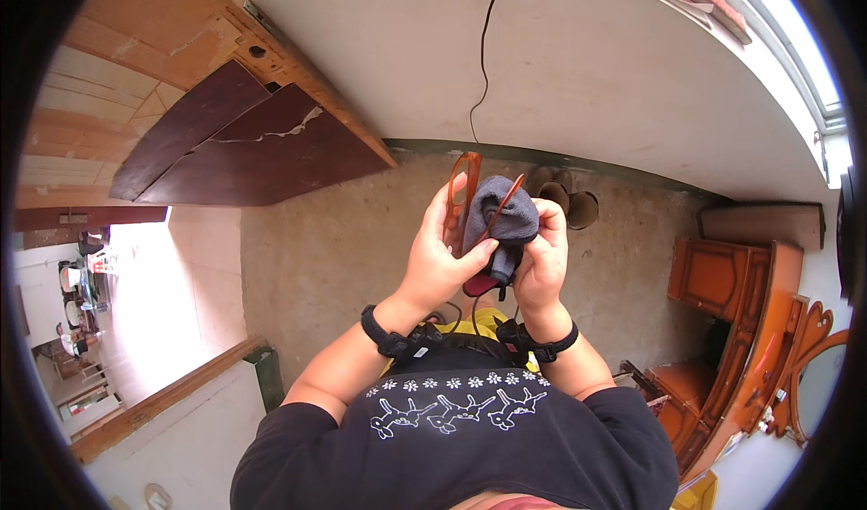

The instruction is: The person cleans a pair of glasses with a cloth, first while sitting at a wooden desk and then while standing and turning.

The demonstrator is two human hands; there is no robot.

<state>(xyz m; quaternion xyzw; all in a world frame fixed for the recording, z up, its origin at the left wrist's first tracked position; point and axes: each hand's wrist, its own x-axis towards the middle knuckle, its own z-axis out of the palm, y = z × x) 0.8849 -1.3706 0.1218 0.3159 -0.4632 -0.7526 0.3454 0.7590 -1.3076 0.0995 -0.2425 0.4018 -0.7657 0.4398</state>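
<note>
Grey fabric (pixel 502 205), thick and bunched with a rounded upper end, is held between both hands in front of me. Dark and deep-red material (pixel 481 285) shows beneath it. My left hand (pixel 443 249) grips an amber plastic frame (pixel 473 178), which has a loop on the left and a thin arm slanting across the fabric. I cannot tell exactly what the frame is. The left thumb presses on the fabric's lower edge. On the other side, my right hand (pixel 544 259) pinches the fabric's right edge between thumb and fingers.
Several round, open-topped objects (pixel 581 209) stand on the concrete floor (pixel 325 253) near the wall. A cracked dark-red door panel (pixel 271 144) is at left, beside a bright doorway with a person (pixel 74 341) beyond. Wooden furniture (pixel 718 276) stands right. A black cable (pixel 485 56) runs down the wall.
</note>
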